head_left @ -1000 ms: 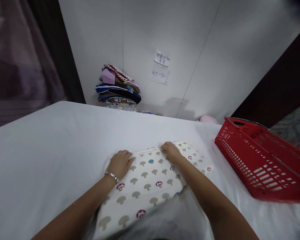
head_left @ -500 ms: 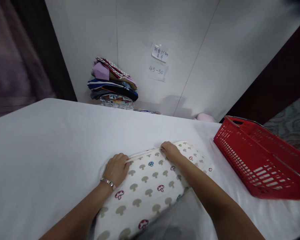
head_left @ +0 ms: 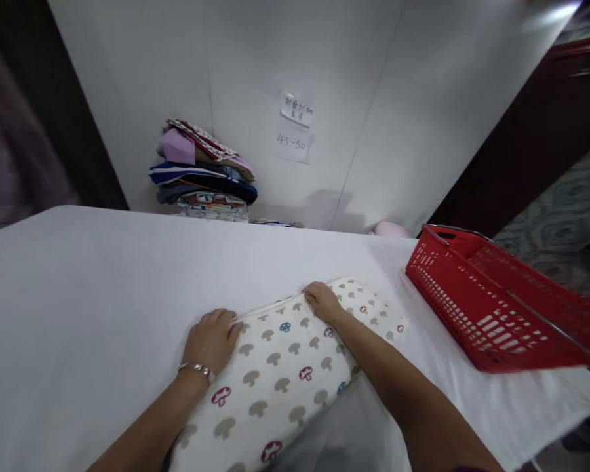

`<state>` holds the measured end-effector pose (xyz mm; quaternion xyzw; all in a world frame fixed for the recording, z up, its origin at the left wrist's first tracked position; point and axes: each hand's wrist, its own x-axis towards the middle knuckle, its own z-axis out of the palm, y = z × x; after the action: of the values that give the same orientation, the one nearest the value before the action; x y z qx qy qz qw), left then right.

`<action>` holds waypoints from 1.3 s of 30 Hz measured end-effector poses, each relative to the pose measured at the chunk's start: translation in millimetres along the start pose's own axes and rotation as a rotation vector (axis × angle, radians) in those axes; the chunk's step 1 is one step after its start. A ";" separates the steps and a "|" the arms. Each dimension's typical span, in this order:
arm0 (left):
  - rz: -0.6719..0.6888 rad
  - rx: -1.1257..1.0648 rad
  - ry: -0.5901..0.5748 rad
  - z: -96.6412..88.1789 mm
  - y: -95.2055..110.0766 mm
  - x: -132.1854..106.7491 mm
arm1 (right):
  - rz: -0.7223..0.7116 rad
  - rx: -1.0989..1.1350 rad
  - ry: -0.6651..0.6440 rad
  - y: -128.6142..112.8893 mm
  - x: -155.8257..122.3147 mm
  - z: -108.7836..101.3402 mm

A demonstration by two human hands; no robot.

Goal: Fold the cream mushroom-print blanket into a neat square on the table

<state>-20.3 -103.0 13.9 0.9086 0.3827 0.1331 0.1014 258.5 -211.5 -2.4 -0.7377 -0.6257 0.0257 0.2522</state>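
Note:
A folded white cloth (head_left: 280,367) printed with grey, red and blue mushrooms lies on the white-covered table, running from the near edge up to the right. My left hand (head_left: 211,341), with a bracelet at its wrist, is closed on the left end of the cloth's far edge; its thumb shows on top. Farther right along that same edge, my right hand (head_left: 322,301) pinches the fabric with curled fingers. Both hands rest low, against the table. The undersides of the fingers are hidden.
A red plastic basket (head_left: 486,308) with metal handles stands on the table (head_left: 103,295) at right. Behind the table's far edge rises a stack of folded fabrics (head_left: 204,174). Paper notes (head_left: 295,144) hang on the wall, and a pink rounded object (head_left: 391,229) shows below.
The view has shifted, so most things appear slightly farther left. My left thumb now lies more plainly over the edge, which looks flatter. Both hands stay at the cloth.

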 end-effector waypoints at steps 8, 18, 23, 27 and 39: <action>0.060 0.017 -0.171 -6.9 -10.8 8.9 | 0.008 -0.101 -0.049 -16.5 -9.1 1.6; 0.196 0.100 -0.128 1.1 1.8 -13.6 | 0.171 -0.121 -0.003 2.7 -30.2 -20.7; 0.194 0.095 -0.188 8.1 18.0 -27.3 | 0.402 -0.271 0.148 42.4 -47.9 -52.7; 0.199 0.109 -0.164 15.0 16.3 -27.5 | 0.447 -0.293 0.223 71.6 -43.4 -75.7; 0.201 0.089 -0.187 18.1 9.8 -27.4 | 0.582 -0.171 0.220 110.7 -23.9 -69.9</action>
<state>-26.4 -130.9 -4.9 0.9544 0.2841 0.0400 0.0825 378.8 -267.6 7.2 -0.9025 -0.3575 -0.0356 0.2376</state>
